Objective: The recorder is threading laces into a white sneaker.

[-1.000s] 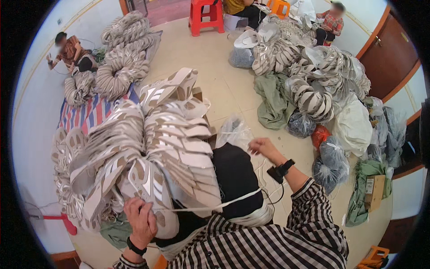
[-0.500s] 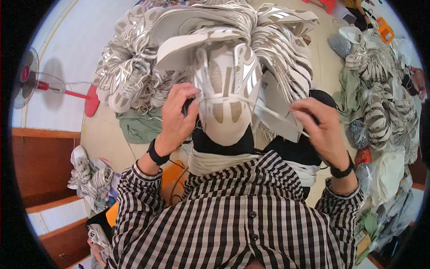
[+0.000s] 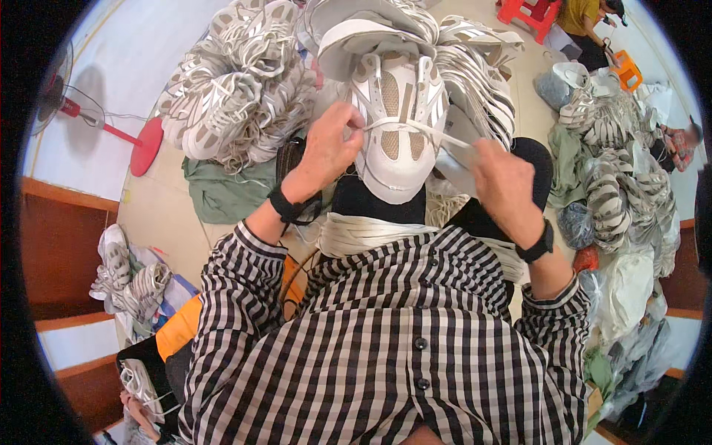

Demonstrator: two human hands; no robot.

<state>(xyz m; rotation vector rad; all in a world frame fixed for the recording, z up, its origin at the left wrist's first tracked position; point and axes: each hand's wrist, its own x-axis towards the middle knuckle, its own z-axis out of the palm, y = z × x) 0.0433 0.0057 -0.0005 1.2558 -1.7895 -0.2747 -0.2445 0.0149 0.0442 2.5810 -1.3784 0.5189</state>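
left hand (image 3: 328, 148) pinching white lace (image 3: 415, 127) at shoe upper (image 3: 398, 122) | right hand (image 3: 504, 178) gripping lace's other end, pulled taut | upper on lap, touching pile of uppers (image 3: 245, 81) behind

Single head-worn fisheye — looks steeply down, close over hands (image 3: 415, 163), lap.

White-and-beige shoe upper (image 3: 399, 126), white lace (image 3: 423, 130), black-and-white checked shirt (image 3: 393, 348), red fan (image 3: 111, 130).

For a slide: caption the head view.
Left hand and right hand pull a lace across a white shoe upper.
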